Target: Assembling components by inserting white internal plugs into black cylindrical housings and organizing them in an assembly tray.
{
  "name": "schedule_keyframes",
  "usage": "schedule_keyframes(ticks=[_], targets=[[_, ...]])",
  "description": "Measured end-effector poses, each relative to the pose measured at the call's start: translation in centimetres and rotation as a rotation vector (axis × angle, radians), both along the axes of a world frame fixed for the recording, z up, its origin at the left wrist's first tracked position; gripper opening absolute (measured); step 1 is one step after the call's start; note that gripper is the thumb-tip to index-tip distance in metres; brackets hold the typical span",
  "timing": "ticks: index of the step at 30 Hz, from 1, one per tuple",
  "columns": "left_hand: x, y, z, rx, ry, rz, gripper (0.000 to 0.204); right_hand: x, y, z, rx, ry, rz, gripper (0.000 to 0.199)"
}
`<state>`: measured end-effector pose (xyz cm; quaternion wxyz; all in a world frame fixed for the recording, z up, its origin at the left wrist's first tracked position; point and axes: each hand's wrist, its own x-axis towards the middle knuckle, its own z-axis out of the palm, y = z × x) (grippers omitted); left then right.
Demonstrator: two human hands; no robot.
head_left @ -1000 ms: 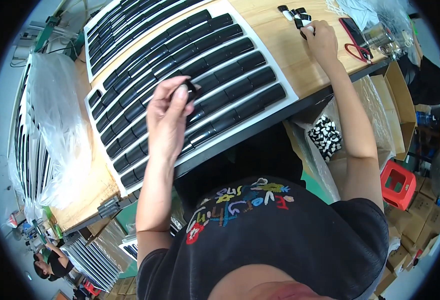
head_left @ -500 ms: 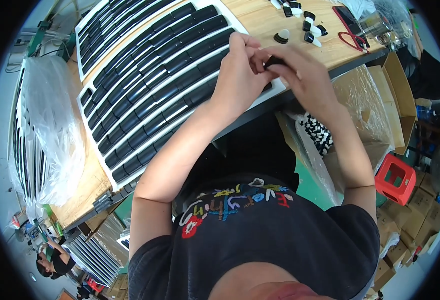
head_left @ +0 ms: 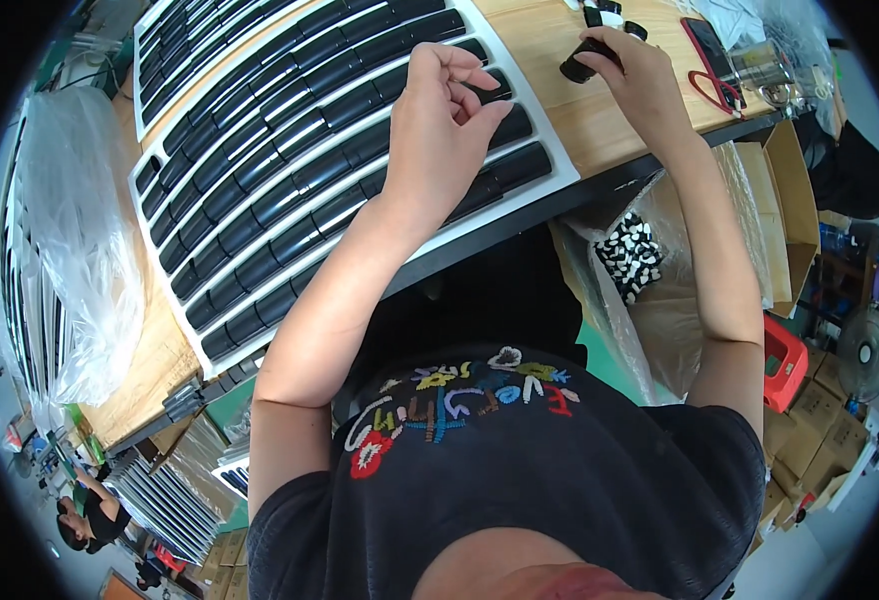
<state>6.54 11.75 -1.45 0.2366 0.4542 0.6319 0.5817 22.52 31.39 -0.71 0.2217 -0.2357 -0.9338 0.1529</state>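
Right hand (head_left: 642, 82) — thumb and fingers pinched on black cap (head_left: 579, 66) at table (head_left: 532, 48), right of tray (head_left: 565, 168). Cap lies left of palm, at fingertips, long axis slanting from lower left to upper right. Left hand (head_left: 428, 135), farther from cap, hangs over tray's right part — thumb and fingertips apart, no piece visible between. Black strips (head_left: 300, 185) run in slanted rows beneath. Beyond right fingers, loose caps (head_left: 636, 31); farther right, phone (head_left: 702, 45).

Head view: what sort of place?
Probably a factory workshop: glossy black parts in rows on a white tray, a plastic-lined carton of small pieces, and stacked cardboard boxes.
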Motion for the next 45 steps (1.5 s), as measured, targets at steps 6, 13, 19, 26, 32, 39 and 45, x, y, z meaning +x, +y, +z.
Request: schedule_keyframes(ticks=[6, 13, 19, 26, 32, 39, 45], targets=[[-0.2, -0.4, -0.1, 0.005, 0.005, -0.009, 0.036, -0.5, -0.6, 0.0, 0.008, -0.072, -0.010, 0.023], [-0.2, -0.6, 0.2, -0.003, -0.054, -0.014, 0.034, -0.7, -0.5, 1.1, -0.077, -0.208, -0.067, 0.023], [-0.3, -0.6, 0.4, -0.001, -0.076, -0.022, 0.034, -1.4, -1.1, 2.0, -0.101, -0.061, -0.055, 0.018], [-0.5, -0.6, -0.1, 0.002, -0.100, -0.027, 0.035, -1.3, -1.1, 1.8, -0.096, -0.089, -0.042, 0.018], [-0.6, -0.4, 0.0, -0.011, -0.105, -0.032, 0.031, -1.6, -0.7, 1.5, -0.071, -0.133, 0.010, 0.018], [-0.6, -0.4, 0.5, 0.056, -0.174, -0.034, 0.032, -1.1, 0.7, -2.4, -0.096, 0.306, 0.292, 0.018], [-1.8, -3.4, 2.6, 0.002, -0.173, -0.049, 0.027, -2.5, 1.8, -0.9, -0.058, -0.131, 0.059, 0.022]])
